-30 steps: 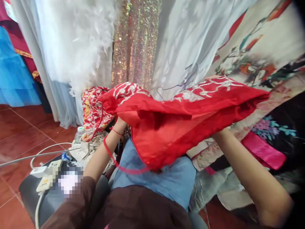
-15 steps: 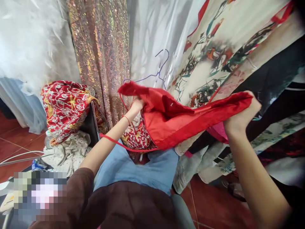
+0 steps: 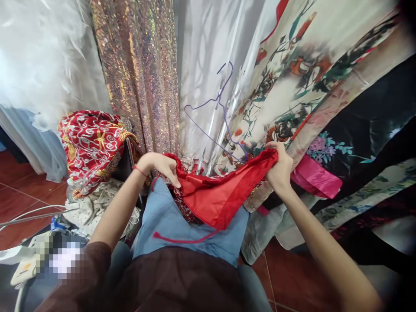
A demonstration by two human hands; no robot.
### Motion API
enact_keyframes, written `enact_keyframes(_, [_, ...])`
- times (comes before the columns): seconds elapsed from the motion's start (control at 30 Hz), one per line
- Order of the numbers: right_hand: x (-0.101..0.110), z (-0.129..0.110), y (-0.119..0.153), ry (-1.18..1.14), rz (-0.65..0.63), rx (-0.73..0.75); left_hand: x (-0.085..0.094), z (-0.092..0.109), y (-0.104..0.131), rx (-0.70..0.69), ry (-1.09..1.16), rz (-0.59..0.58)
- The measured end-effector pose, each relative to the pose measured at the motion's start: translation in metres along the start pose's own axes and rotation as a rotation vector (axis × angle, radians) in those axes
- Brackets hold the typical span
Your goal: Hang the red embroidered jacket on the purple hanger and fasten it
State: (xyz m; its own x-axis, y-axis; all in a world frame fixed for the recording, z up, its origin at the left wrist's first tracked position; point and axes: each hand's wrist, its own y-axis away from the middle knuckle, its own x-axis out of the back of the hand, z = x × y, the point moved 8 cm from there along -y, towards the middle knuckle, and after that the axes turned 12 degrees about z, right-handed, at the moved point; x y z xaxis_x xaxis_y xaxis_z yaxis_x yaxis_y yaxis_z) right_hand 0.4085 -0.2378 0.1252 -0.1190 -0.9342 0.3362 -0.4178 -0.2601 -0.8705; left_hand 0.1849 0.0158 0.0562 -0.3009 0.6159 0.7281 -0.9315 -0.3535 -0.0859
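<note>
Stretched between both hands is a red garment (image 3: pixel 211 197) with a smooth red lining and an embroidered outer side. At its left edge my left hand (image 3: pixel 162 168) is closed on the cloth, thumb toward me. The opposite edge is bunched in my right hand (image 3: pixel 280 167), some fingers hidden behind it. A thin red cord (image 3: pixel 185 241) trails from the garment over the blue cloth (image 3: pixel 156 212) on my lap. Beyond the garment, a purple wire hanger (image 3: pixel 211 102) hangs in front of pale fabric.
A red embroidered garment (image 3: pixel 92 147) drapes over something dark at the left, above a pale dotted cloth (image 3: pixel 94 210). Sequined fabric (image 3: pixel 146 73) and a floral dress (image 3: pixel 292 78) hang ahead. A bright pink cloth (image 3: pixel 316 177) is at the right.
My right hand has moved left and my left hand slightly left and down. The garment is lower and less stretched, and the hanger shows more fully. The cord now lies over my lap.
</note>
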Motion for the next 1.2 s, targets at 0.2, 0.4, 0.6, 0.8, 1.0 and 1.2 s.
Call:
enact_keyframes(0.2, [-0.003,0.006,-0.006,-0.029,0.046,-0.019,0.009,0.044,0.021,-0.332,-0.087,0.357])
enact_keyframes(0.4, [-0.001,0.006,-0.004,-0.010,0.044,0.056,-0.037,0.012,-0.028,-0.339,-0.276,0.372])
enact_keyframes(0.6, [-0.011,-0.038,0.037,0.162,-0.317,0.613,-0.006,-0.020,-0.079,-0.159,-0.051,0.609])
enact_keyframes(0.8, [-0.029,-0.102,0.116,0.077,-0.519,1.320,0.000,0.017,-0.105,-0.294,0.053,0.656])
enact_keyframes(1.0, [-0.036,-0.113,0.164,0.002,-0.716,1.514,-0.016,0.028,-0.132,-0.251,-0.147,0.620])
enact_keyframes(1.2, [-0.065,-0.035,0.112,0.143,-1.036,0.922,-0.019,0.006,-0.131,-0.300,-0.144,0.617])
